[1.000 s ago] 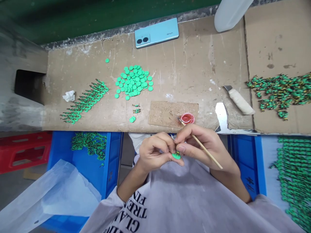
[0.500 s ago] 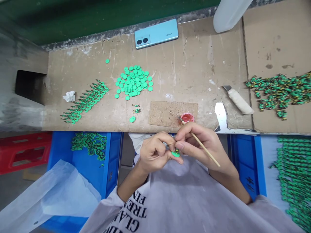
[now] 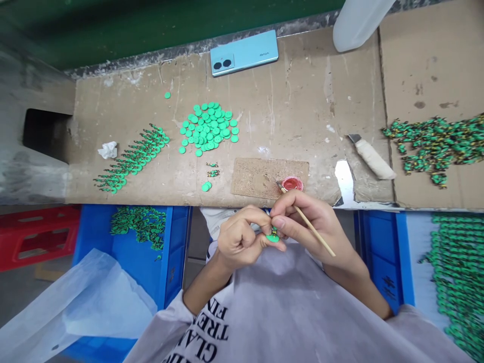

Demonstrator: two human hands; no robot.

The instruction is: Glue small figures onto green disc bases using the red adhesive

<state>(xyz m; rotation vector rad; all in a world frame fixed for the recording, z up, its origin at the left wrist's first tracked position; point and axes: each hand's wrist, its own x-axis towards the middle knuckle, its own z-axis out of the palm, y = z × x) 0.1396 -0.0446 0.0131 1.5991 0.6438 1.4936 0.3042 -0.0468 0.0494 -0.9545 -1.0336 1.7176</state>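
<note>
Since a second ago, the handle end of the brush [image 3: 315, 233] has swung slightly left and far, with the right hand [image 3: 317, 222] cradling it while thumb and forefinger close at the top of a small figure on a green disc [image 3: 273, 238]. Pinched in the left hand [image 3: 244, 234] too, this piece sits between both hands, near of the worktable [image 3: 181, 186]; the brush's tip points far, just left of the red cup [image 3: 301, 185].

Held green piece [image 3: 273, 238]: upper part hidden by fingers of left hand [image 3: 242, 234] and right hand [image 3: 327, 222]; markings too small to read. Brush [image 3: 317, 234]: short stretch of handle behind right index finger. White container [image 3: 357, 25]: cut off, top edge. Pile of figures [image 3: 442, 141]: runs past right edge. Red stool [image 3: 38, 234]: cut off, left edge.
</note>
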